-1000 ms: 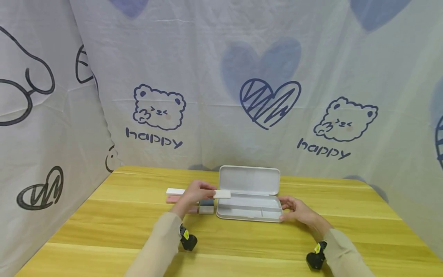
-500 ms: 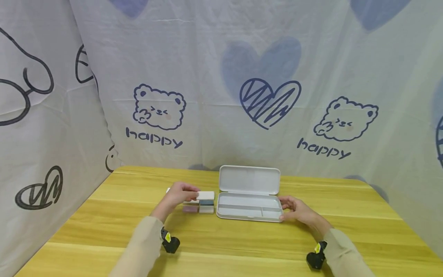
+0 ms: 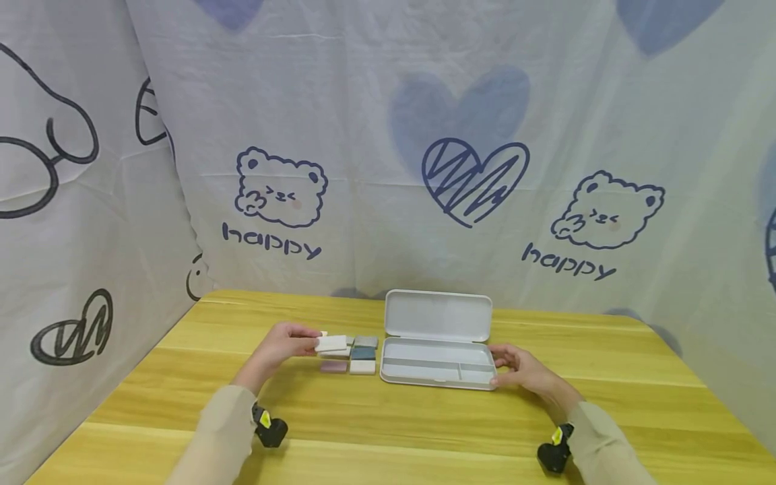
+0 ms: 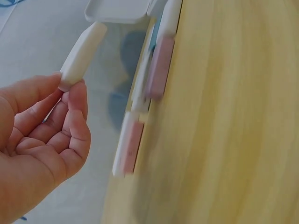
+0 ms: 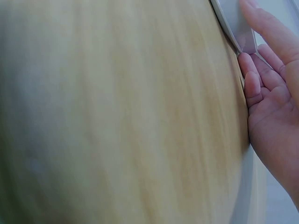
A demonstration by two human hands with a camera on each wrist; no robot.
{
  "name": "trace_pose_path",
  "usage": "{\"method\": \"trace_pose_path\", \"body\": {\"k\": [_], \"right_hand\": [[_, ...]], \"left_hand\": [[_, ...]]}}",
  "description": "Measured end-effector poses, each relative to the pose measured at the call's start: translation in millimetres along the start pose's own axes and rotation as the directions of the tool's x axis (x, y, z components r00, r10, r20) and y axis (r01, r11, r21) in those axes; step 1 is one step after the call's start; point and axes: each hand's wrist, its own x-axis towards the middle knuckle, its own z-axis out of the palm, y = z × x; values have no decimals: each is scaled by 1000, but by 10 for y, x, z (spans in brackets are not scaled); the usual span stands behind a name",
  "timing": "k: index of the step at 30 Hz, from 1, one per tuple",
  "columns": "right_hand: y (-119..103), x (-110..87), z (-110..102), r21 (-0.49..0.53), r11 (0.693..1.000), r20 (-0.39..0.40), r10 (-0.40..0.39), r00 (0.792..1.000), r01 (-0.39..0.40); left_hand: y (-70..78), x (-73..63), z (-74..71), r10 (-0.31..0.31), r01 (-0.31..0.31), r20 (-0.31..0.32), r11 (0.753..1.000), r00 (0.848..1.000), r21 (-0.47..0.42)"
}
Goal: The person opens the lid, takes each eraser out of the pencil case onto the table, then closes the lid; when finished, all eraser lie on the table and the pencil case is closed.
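Note:
Between thumb and fingertips my left hand pinches a white eraser-like block, held up in the left wrist view over the table's far side. Beneath and beside it lie several similar blocks: a mauve one, an off-white one, a blue-grey one and a grey one. A pink block shows in the left wrist view, hidden by the hand from the head. My right hand grips the right end of a white pencil case, whose lid stands raised.
The case's tray has a long divider and a short cross wall. Wood-grain table stretches in front. A printed cloth hangs right behind the table, and another cloth hangs at the left.
My left hand has moved left with the white block, from the case's left edge to over the rows of blocks. My right hand and the pencil case have stayed put.

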Motion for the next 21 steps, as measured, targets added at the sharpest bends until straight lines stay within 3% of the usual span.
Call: {"method": "trace_pose_path", "body": {"k": [11,21], "right_hand": [[-7,-3,-1,-3,1000,-6,4,1000,-4],[-8,-7,13,-2,1000,-9,0,1000,0]], "left_hand": [[-138,-99,-282,-74,76,-32,993,997,93],[-242,-120,-348,-195,198,-31,971,980,135]]}}
